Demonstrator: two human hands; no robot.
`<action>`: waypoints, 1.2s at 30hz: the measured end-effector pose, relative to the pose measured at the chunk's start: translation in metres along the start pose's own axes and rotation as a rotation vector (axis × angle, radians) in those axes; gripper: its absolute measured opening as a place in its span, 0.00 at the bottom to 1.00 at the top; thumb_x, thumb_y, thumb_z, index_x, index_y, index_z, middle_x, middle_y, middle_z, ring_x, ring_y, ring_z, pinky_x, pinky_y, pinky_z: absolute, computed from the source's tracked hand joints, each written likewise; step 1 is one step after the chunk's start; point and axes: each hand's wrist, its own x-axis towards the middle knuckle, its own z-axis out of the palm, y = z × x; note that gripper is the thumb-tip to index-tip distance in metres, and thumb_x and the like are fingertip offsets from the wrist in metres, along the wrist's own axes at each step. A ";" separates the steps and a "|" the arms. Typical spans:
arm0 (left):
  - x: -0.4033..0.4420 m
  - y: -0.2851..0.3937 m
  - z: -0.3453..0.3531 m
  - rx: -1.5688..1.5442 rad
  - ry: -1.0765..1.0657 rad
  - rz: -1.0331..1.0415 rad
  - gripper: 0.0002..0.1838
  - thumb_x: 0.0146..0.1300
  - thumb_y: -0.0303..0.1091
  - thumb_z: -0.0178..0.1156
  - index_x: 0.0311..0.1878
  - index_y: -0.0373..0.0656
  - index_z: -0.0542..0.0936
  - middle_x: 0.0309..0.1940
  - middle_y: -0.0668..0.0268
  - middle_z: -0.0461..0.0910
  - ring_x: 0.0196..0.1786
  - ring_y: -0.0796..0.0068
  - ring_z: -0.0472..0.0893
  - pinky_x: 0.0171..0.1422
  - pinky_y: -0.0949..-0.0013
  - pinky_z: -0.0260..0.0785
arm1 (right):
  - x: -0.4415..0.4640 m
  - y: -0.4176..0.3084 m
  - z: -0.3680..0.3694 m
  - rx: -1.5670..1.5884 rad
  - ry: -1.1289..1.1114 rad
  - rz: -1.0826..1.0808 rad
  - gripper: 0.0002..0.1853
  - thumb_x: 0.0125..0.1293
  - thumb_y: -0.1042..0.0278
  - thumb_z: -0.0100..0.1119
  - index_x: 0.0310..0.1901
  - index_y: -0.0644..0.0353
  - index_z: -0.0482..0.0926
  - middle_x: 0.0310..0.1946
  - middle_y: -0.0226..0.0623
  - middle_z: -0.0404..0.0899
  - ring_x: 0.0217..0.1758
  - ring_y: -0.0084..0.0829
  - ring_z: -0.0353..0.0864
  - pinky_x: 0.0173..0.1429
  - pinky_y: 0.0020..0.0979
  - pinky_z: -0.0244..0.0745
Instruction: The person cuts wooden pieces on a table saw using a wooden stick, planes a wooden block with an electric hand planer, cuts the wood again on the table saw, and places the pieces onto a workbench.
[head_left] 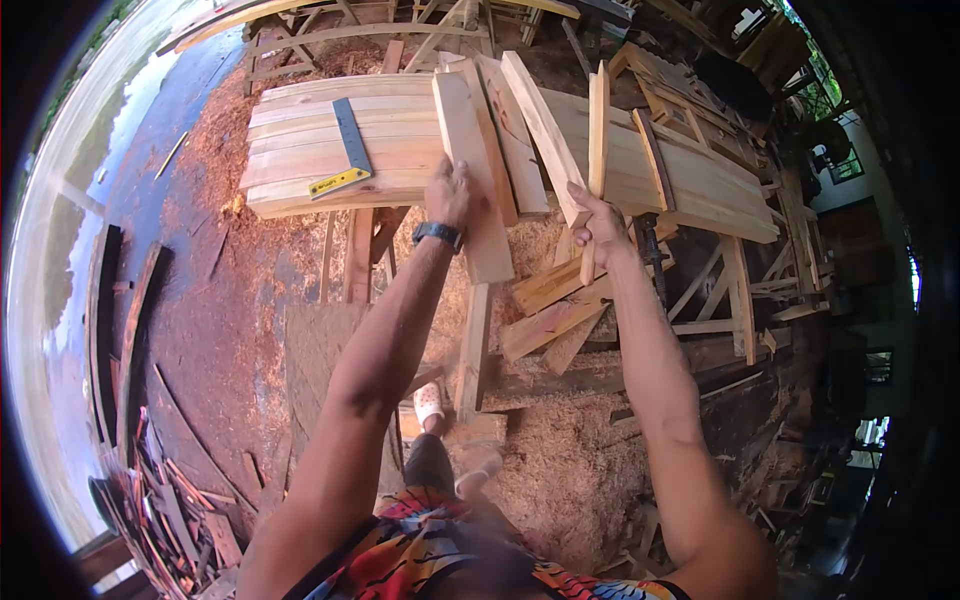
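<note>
My left hand (448, 192), with a watch on its wrist, is closed on the left edge of a pale wooden board (487, 240) that lies across the planks. My right hand (603, 230) is closed around a narrow wooden stick (598, 125). Its thumb side also touches the lower end of a longer wooden piece (545, 135), and I cannot tell whether it grips that too. Between my hands lie more boards (515, 130). To the left, a square (352, 140) with a yellow handle rests flat on the joined planks (285, 150).
A short batten (653, 160) crosses the planks at right, near a dark clamp (655, 260). Offcuts (560, 320) lie below the bench. Wood shavings (570, 470) cover the floor. Scrap strips (180, 510) are heaped at lower left.
</note>
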 end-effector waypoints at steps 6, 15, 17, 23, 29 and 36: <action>0.089 -0.002 0.054 0.637 -0.082 -0.226 0.34 0.71 0.46 0.53 0.72 0.34 0.61 0.64 0.35 0.69 0.65 0.44 0.73 0.67 0.55 0.67 | -0.039 0.014 -0.016 0.123 -0.033 -0.117 0.21 0.62 0.50 0.70 0.44 0.61 0.82 0.28 0.32 0.82 0.18 0.14 0.63 0.21 0.18 0.59; -0.037 -0.018 0.045 0.113 -0.083 -0.146 0.38 0.67 0.39 0.59 0.71 0.26 0.54 0.65 0.28 0.61 0.65 0.32 0.68 0.70 0.48 0.61 | -0.026 0.025 0.001 0.138 -0.039 -0.123 0.19 0.64 0.52 0.69 0.45 0.60 0.81 0.31 0.32 0.81 0.20 0.14 0.64 0.23 0.18 0.60; -0.052 -0.010 0.046 0.115 -0.032 -0.238 0.37 0.69 0.39 0.58 0.72 0.27 0.54 0.65 0.26 0.60 0.67 0.30 0.66 0.71 0.47 0.60 | -0.015 0.022 0.008 0.128 -0.018 -0.096 0.22 0.63 0.51 0.70 0.48 0.60 0.80 0.32 0.35 0.81 0.21 0.15 0.64 0.23 0.19 0.60; -0.042 0.000 0.060 0.014 0.013 -0.539 0.40 0.72 0.42 0.54 0.76 0.30 0.48 0.71 0.20 0.44 0.74 0.25 0.53 0.79 0.49 0.51 | 0.000 0.009 0.040 0.151 -0.003 -0.068 0.25 0.63 0.50 0.70 0.53 0.59 0.76 0.32 0.38 0.81 0.20 0.18 0.64 0.23 0.21 0.61; -0.032 -0.012 0.054 -0.118 -0.070 -0.659 0.43 0.74 0.54 0.45 0.76 0.27 0.47 0.75 0.26 0.42 0.79 0.34 0.47 0.81 0.51 0.45 | 0.007 0.011 0.050 0.178 -0.009 -0.042 0.25 0.64 0.48 0.69 0.51 0.59 0.77 0.32 0.38 0.81 0.19 0.19 0.63 0.23 0.22 0.63; -0.012 -0.038 0.015 -0.869 0.071 -1.148 0.38 0.73 0.53 0.50 0.72 0.29 0.59 0.59 0.48 0.75 0.52 0.60 0.79 0.61 0.47 0.69 | 0.002 0.019 0.042 0.160 -0.045 -0.075 0.25 0.64 0.47 0.69 0.51 0.58 0.77 0.33 0.36 0.81 0.21 0.18 0.65 0.25 0.21 0.63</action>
